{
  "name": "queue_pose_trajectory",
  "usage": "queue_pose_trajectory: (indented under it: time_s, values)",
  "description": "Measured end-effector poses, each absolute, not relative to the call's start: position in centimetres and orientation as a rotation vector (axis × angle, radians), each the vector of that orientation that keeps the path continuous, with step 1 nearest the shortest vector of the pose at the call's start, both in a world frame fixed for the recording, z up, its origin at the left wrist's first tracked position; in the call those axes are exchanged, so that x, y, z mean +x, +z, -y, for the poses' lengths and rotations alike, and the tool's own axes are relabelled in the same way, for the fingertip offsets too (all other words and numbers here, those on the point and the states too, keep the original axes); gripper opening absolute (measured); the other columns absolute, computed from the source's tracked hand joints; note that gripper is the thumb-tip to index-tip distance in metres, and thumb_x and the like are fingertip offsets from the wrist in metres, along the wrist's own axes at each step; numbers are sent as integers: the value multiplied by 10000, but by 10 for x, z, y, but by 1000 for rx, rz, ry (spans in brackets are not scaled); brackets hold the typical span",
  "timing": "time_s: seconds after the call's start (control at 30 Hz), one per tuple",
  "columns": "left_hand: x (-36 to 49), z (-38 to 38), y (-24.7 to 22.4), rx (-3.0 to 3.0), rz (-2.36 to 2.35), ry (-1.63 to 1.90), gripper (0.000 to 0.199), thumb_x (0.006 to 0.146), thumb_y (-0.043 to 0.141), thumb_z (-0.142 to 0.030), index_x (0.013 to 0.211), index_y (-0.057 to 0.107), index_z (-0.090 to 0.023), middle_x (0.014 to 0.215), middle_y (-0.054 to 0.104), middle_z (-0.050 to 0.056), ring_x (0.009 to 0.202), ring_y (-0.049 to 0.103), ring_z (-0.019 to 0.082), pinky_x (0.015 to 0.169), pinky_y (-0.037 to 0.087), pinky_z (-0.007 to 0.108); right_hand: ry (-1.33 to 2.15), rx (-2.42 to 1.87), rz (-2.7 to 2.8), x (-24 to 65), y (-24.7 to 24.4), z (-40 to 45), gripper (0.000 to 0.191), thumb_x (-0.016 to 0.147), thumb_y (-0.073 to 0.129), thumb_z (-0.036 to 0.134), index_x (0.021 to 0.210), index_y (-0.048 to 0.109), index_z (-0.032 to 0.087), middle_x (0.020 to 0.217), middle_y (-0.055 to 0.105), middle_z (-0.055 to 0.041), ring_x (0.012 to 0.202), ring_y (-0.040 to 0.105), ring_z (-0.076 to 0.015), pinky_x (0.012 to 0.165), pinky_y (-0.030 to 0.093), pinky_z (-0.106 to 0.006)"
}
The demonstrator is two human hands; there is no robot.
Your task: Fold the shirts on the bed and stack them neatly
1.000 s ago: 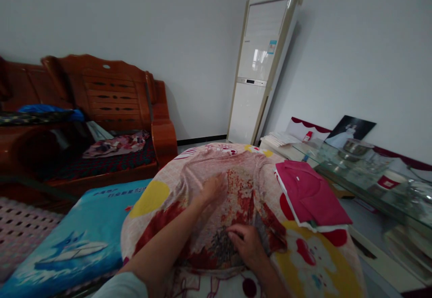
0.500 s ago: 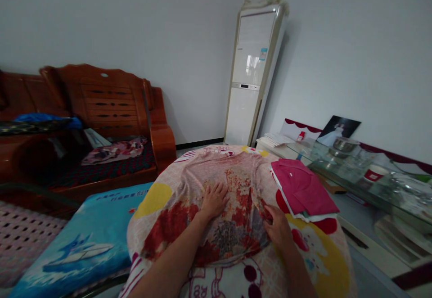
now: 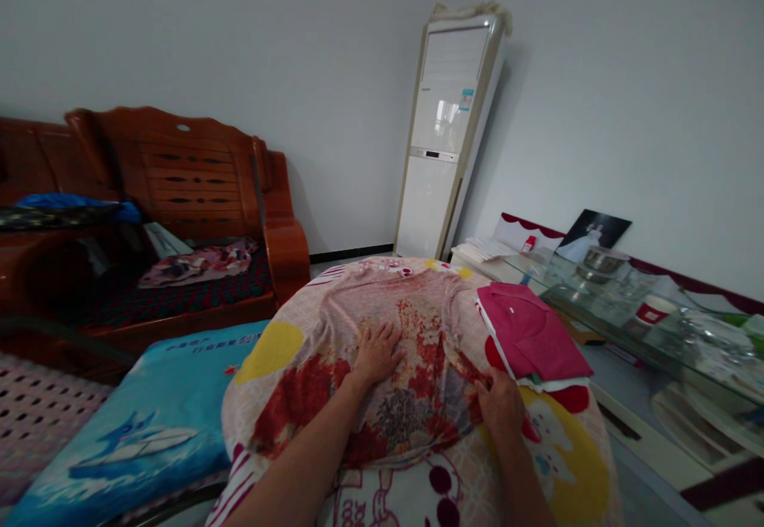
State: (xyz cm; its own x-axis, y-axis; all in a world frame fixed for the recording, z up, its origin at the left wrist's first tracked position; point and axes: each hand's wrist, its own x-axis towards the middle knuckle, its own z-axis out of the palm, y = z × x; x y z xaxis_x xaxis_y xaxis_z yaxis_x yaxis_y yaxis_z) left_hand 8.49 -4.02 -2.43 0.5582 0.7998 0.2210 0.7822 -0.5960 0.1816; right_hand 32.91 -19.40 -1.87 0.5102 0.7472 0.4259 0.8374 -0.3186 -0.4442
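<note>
A pink shirt with a red and brown floral print [image 3: 418, 336] lies spread over a round table with a patterned cloth [image 3: 271, 352]. My left hand [image 3: 377, 354] rests flat on the shirt's middle, fingers spread. At the shirt's right side, my right hand [image 3: 500, 401] pinches the edge of its sleeve between thumb and fingers. Just beyond that hand, a folded magenta garment [image 3: 537, 332] sits on top of a white one at the table's right.
A glass-topped cabinet [image 3: 602, 316] with a steel bowl [image 3: 604, 263] and a paper cup [image 3: 650, 312] borders the table on the right. Left are a wooden sofa [image 3: 191, 181] and a blue printed cushion [image 3: 155, 407]. A tall air conditioner [image 3: 442, 137] stands behind.
My right hand has shifted slightly right, drawing the sleeve outward from the shirt's body. The left hand keeps its place on the shirt.
</note>
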Motion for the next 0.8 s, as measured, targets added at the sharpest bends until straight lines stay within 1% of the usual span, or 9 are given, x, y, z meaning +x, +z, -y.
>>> queue_pose_trajectory:
  time_s: [0.07,0.2,0.3,0.37,0.47,0.57,0.73,0.8]
  values:
    - [85,41,-23,2709,-1386,434,532,921,374,-484,1415,394,-285,1510,358,65,1402,273,272,1132,174,539,-184,-2116,1264,329,-19,194,220,767,474,288,806,658,175,797,676,-102,762,597,-226,705,411,-312]
    - [85,42,-21,2692,-1379,421,532,918,384,-487,1409,400,-282,1513,354,69,1398,283,268,1131,177,544,-212,-1986,1010,335,-22,197,357,818,428,390,904,666,140,849,697,-139,747,603,-240,686,420,-317]
    - [85,42,-21,2697,-1379,436,514,926,367,-480,1403,407,-292,1509,360,63,1396,289,265,1133,173,540,-208,-1944,863,345,-24,200,370,801,458,416,891,680,134,828,703,-142,724,599,-239,674,421,-313]
    - [85,42,-20,2694,-1389,440,505,929,364,-465,1403,405,-295,1509,361,60,1397,286,265,1133,175,538,-195,-1992,808,351,-25,201,364,782,477,423,862,696,143,796,705,-139,691,590,-240,636,410,-313]
    - [85,43,-19,2677,-1390,427,499,927,378,-443,1403,406,-297,1511,358,57,1400,277,268,1130,180,541,-239,-2091,728,356,-24,204,347,759,480,396,841,716,155,756,706,-137,653,578,-241,592,388,-313]
    - [85,42,-17,2661,-1383,415,497,930,378,-440,1402,411,-289,1508,363,62,1397,283,265,1131,171,548,-263,-2133,766,354,-20,205,312,736,476,340,829,721,172,755,709,-121,658,585,-233,596,389,-305]
    - [86,41,-17,2656,-1386,440,499,930,384,-452,1401,414,-291,1500,377,59,1389,301,262,1135,165,543,-161,-2273,946,344,-11,204,327,705,522,327,909,725,171,817,712,-131,715,606,-252,618,387,-318]
    - [86,41,-18,2660,-1384,442,501,928,387,-453,1402,411,-291,1502,374,58,1388,303,262,1133,169,546,-101,-2291,995,345,-9,205,310,680,522,291,874,732,171,788,708,-130,711,608,-250,619,383,-319]
